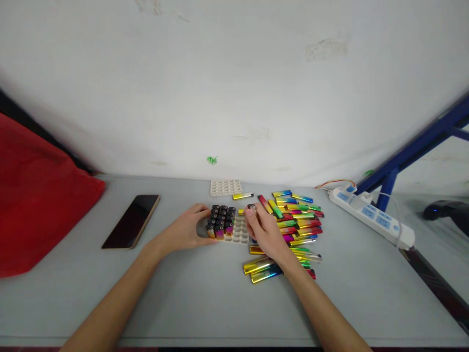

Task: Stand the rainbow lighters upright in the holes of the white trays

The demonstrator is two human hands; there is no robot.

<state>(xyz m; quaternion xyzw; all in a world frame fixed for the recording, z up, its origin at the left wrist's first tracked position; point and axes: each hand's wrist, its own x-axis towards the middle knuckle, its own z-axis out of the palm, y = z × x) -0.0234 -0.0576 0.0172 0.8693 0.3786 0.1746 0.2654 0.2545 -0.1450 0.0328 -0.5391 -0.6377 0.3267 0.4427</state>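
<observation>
Loading step, we judge: left hand (192, 226) clasping tray (234, 239), right hand (266, 231) pinching lighter (251, 207), alignment over a slot (240, 228) wanted next.

A scuffed white wall (234, 98) rose behind a plain gray tabletop (164, 303), while a blue metal frame (403, 155) slanted upward toward the right edge.

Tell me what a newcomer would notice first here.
Probably the shiny heap of multicoloured lighters, right of centre on the grey table. Next, perhaps the black-topped lighters standing close together in the nearer pale tray, then the large red fabric at the left edge.
</observation>
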